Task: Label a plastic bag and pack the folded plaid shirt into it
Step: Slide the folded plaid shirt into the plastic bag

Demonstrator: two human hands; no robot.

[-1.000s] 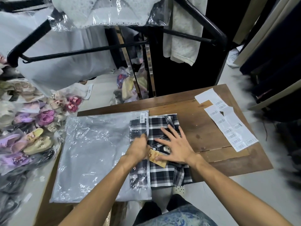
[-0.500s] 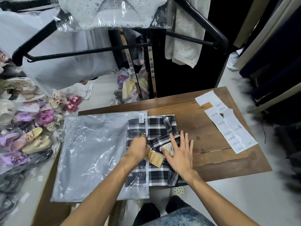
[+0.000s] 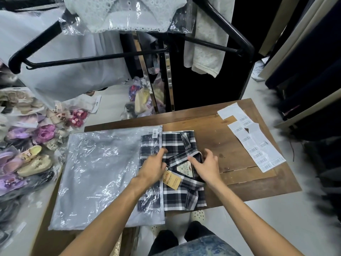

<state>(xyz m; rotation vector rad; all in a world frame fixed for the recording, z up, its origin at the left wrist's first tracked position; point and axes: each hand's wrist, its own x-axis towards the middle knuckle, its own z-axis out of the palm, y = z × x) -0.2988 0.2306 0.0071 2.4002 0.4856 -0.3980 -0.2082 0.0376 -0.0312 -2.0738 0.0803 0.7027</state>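
The folded plaid shirt [image 3: 180, 193], black and white with a tan hang tag, lies on the wooden table [image 3: 225, 137]. Its left part sits inside the open mouth of a clear plastic bag [image 3: 96, 174] that lies flat to the left. A small barcode label [image 3: 155, 133] is stuck near the bag's top right corner. My left hand [image 3: 154, 167] holds the bag's open edge over the shirt. My right hand [image 3: 206, 166] grips the shirt at its collar, fingers curled over the fabric.
A sheet of barcode labels [image 3: 258, 145] lies on the table's right side. Bagged shoes [image 3: 27, 157] are piled at the left. A black clothes rack [image 3: 129, 54] with hanging garments stands behind the table. My feet show below the table's near edge.
My right hand went from lying flat on the shirt to curling around its collar edge. The shirt has slid slightly further left into the bag. My left hand stays at the bag's mouth.
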